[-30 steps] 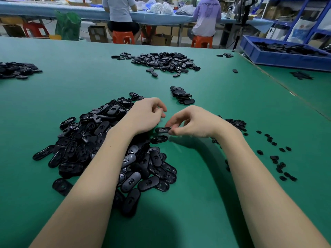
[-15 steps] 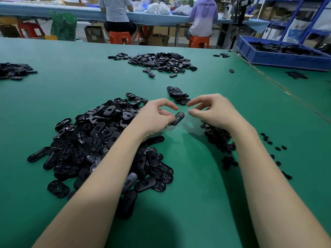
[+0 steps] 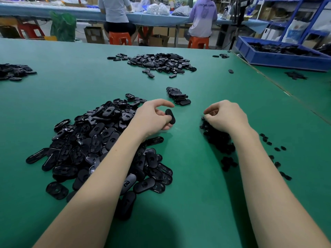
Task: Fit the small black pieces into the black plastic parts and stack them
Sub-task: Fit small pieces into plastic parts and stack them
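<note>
Far left of your left hand: a small heap of black parts (image 3: 15,72) at the table (image 3: 62,83) edge. Big pile of black plastic parts (image 3: 100,144) lies under and left of your left forearm. Your left hand (image 3: 152,117) has its grip closed on one oval black plastic part (image 3: 170,116), pinched between thumb and curled fingers, index finger arched above it, part tilted on edge just off the table. Just beyond that grip, slightly right: short stack of finished parts (image 3: 179,97). Further back, another loose pile (image 3: 161,63). Your right hand (image 3: 225,116) is well apart from the left, fingers curled down onto the near end of the heap of small black pieces (image 3: 218,140); fingertips touch the heap, but cannot tell whether that grip holds a piece. More small pieces scattered (image 3: 275,153) on the table right of your right forearm. Far right, beyond that hand: blue bin (image 3: 279,58) with dark parts.
</note>
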